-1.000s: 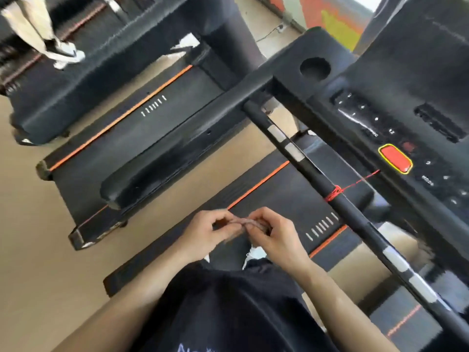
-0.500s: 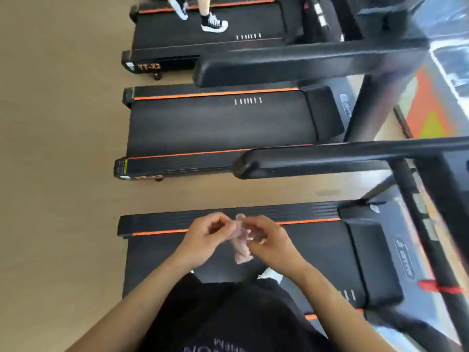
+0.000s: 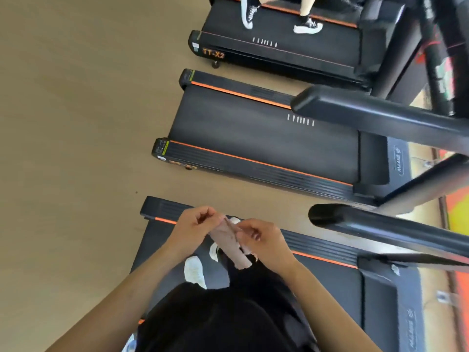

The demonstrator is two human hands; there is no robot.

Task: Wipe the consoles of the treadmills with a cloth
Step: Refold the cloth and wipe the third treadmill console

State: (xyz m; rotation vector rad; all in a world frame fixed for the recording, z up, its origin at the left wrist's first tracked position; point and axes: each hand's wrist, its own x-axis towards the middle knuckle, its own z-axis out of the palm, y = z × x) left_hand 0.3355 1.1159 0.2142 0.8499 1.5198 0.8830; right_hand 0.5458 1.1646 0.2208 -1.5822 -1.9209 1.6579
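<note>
Our left hand (image 3: 196,226) and right hand (image 3: 264,243) meet at the lower centre of the frame. Each pinches the top of the cloth (image 3: 232,246) between thumb and curled fingers. The cloth is pale pink and hangs from those pinches as a limp strip toward our dark clothing. It is in the air above the belt of the nearest treadmill (image 3: 330,288) and touches no machine.

A second ago it was a thin, tight twist between the same fingertips, and a console with a red button filled the right of the frame. Now the strip has opened out longer, and our view has swung away, so no console is in frame. We see only the handrail (image 3: 393,232) at right, the middle treadmill (image 3: 253,138) above it, and the far treadmill (image 3: 304,54) at the top. Another person's sneakers (image 3: 308,27) stand on that far belt.

We judge that the cloth is being shaken out or refolded to a fresh face, so wiping is paused rather than finished. The next move likely calls for gathering the cloth into one hand as a pad and turning toward a console. How many consoles are already wiped, we cannot tell.
</note>
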